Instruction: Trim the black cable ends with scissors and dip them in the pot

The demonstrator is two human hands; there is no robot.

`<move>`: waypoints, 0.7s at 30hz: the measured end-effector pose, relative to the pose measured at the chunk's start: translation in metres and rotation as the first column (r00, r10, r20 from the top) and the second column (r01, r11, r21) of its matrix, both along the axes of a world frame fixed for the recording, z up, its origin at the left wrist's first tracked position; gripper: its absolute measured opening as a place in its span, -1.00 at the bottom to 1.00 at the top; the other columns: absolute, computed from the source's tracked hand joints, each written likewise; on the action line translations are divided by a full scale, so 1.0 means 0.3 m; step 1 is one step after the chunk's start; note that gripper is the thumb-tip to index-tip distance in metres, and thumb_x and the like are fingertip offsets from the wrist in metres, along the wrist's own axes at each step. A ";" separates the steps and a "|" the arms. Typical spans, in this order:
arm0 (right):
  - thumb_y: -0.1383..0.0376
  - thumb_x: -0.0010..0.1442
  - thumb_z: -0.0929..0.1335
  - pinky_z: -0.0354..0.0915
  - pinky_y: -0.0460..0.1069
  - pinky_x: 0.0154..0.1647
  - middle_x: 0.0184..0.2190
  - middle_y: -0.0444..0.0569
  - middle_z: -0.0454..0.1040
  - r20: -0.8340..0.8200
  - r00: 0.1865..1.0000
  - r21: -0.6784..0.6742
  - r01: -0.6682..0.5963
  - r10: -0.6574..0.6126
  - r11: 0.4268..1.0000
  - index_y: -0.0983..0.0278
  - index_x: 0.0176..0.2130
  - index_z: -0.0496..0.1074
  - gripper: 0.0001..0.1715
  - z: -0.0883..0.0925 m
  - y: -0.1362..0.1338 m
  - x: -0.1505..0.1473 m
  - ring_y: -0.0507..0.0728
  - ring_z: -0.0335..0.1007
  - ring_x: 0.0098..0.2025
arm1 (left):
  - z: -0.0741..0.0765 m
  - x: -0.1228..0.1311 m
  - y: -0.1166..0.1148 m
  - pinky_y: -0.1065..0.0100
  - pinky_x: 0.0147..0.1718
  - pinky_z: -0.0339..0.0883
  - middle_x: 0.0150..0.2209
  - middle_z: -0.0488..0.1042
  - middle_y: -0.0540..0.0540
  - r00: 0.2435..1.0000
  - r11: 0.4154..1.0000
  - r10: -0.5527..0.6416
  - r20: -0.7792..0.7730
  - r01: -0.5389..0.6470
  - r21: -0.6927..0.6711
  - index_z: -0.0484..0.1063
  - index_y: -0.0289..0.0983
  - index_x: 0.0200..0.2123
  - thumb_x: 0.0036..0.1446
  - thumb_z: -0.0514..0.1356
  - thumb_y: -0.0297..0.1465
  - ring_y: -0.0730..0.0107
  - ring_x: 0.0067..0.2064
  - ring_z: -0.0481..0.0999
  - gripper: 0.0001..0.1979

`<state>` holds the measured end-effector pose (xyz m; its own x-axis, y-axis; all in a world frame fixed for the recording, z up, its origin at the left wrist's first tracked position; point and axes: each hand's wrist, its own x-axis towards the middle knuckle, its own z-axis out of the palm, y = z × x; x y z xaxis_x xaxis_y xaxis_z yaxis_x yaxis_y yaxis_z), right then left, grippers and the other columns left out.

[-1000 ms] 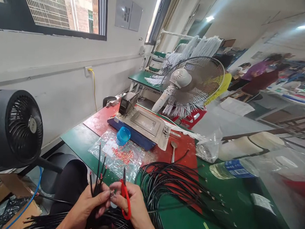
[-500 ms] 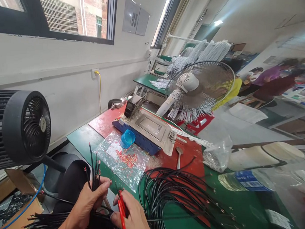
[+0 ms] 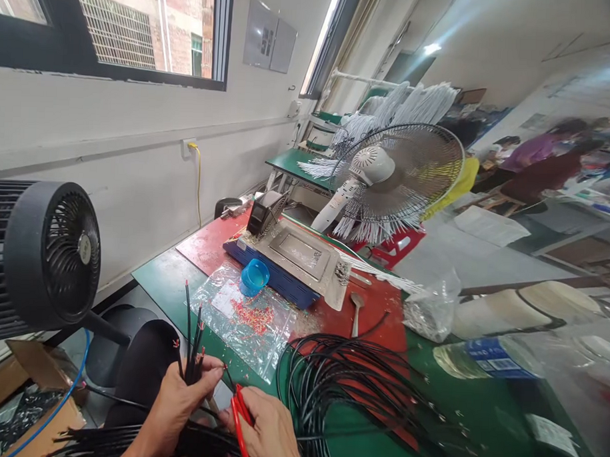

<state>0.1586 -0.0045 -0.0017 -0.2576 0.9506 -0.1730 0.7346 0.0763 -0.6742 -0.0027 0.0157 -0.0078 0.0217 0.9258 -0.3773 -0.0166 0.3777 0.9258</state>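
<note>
My left hand (image 3: 186, 394) is closed around a small bunch of black cables (image 3: 197, 345), whose ends with stripped reddish wire tips stand up above the fingers. My right hand (image 3: 268, 420) grips a red-handled hand tool (image 3: 239, 423), which looks like pliers or cutters. Its dark nose points up and left, close to my left thumb and fingertip. Whether the jaws touch a wire there is too small to tell. Beneath my hands more black cables (image 3: 95, 441) lie across my lap. A large looped bundle of black cables (image 3: 324, 372) rests on the table right of my right hand.
A plastic bag (image 3: 217, 289) with red and yellow scraps and a blue cup (image 3: 254, 277) lies ahead. Behind it stand a blue-based machine (image 3: 283, 274) and a fan (image 3: 374, 164). A spoon (image 3: 356, 313) and a bottle (image 3: 485, 358) are rightward; another fan (image 3: 58, 253) stands left.
My right hand has shifted the red-handled tool slightly left, nearer my left fingertips, and its handles look a little further apart. My left hand still holds the cables; their tips have shifted slightly right.
</note>
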 end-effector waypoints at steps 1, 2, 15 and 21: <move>0.14 0.10 0.29 -0.13 -0.12 -0.54 -0.61 -0.17 0.25 -0.006 1.000 -0.004 0.002 -0.002 1.000 0.29 -0.60 0.20 -0.63 0.001 0.001 0.001 -0.03 0.09 -0.55 | 0.001 0.001 0.002 0.38 -0.55 0.07 -0.63 0.28 0.02 1.000 1.000 -0.002 0.000 0.002 0.001 0.48 -0.35 -0.41 -0.08 0.26 -0.14 0.40 -0.55 0.21 -0.65; 0.16 0.10 0.29 -0.14 -0.12 -0.55 -0.61 -0.17 0.23 -0.013 1.000 -0.008 0.005 -0.005 1.000 0.29 -0.61 0.19 -0.63 0.000 0.001 0.003 -0.04 0.07 -0.56 | 0.004 0.002 0.004 0.38 -0.55 0.07 -0.63 0.28 0.02 1.000 1.000 -0.003 0.002 0.003 -0.001 0.48 -0.35 -0.41 -0.08 0.27 -0.14 0.40 -0.55 0.20 -0.65; -0.18 0.01 0.25 -0.13 -0.15 -0.70 -0.75 -0.24 0.07 -0.594 0.694 -0.439 0.144 -0.407 0.887 0.29 -0.57 0.23 -0.41 -0.038 0.031 -0.001 -0.09 -0.05 -0.72 | 0.019 0.010 0.000 0.44 -0.67 -0.13 -0.66 0.12 0.09 0.970 0.993 -0.013 0.243 0.042 -0.115 0.48 -0.35 -0.36 -0.21 0.34 -0.11 0.53 -0.62 0.02 -0.57; -0.16 -0.06 0.33 -0.09 -0.18 -0.74 -0.77 -0.26 0.12 -0.697 0.499 -0.554 0.083 -0.516 0.828 0.32 -0.58 0.25 -0.40 -0.010 0.070 -0.046 -0.12 -0.04 -0.75 | 0.030 0.007 -0.014 0.45 -0.64 0.02 -0.69 0.27 0.02 0.947 0.984 -0.062 0.314 0.111 -0.140 0.46 -0.38 -0.37 -0.14 0.34 -0.21 0.52 -0.63 0.15 -0.65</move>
